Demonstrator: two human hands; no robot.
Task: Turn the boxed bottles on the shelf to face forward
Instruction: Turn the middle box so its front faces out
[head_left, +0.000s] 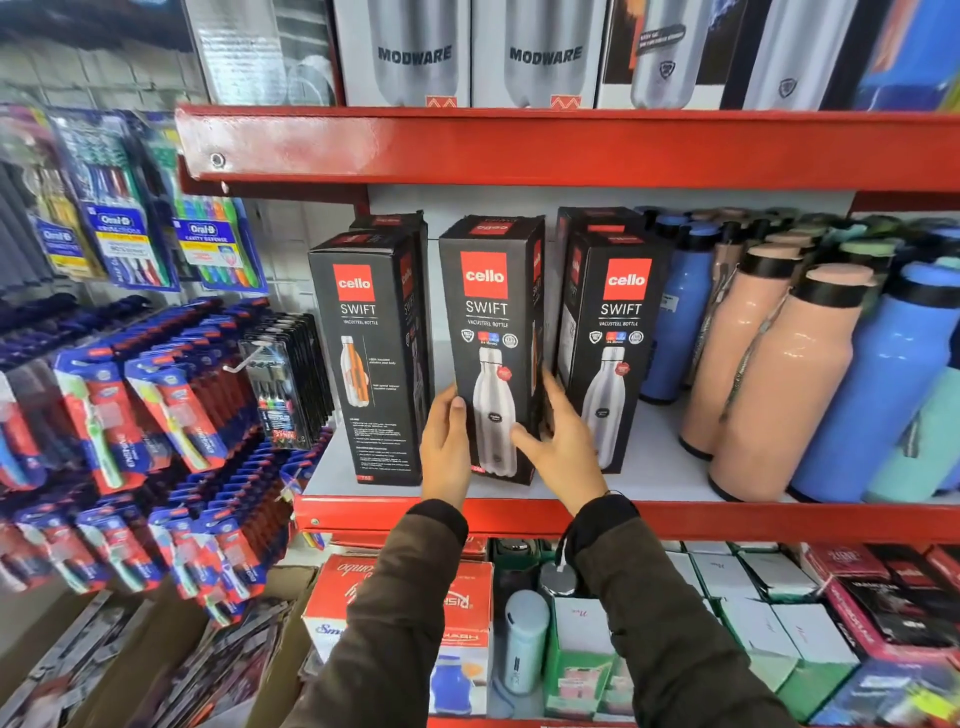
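My left hand (445, 448) has its fingers wrapped on the left edge of the middle box (493, 348), thumb on the front panel. My right hand (558, 441) clamps the right edge, fingers tucked into the gap beside the right box (613, 348), thumb across the front. I judge this two-sided hold is for squaring the box, whose front panel faces out. It stands upright on the shelf (649, 475). The left box (371, 358) shows a text panel, apparently unturned. Both forearms reach up, wrists raised.
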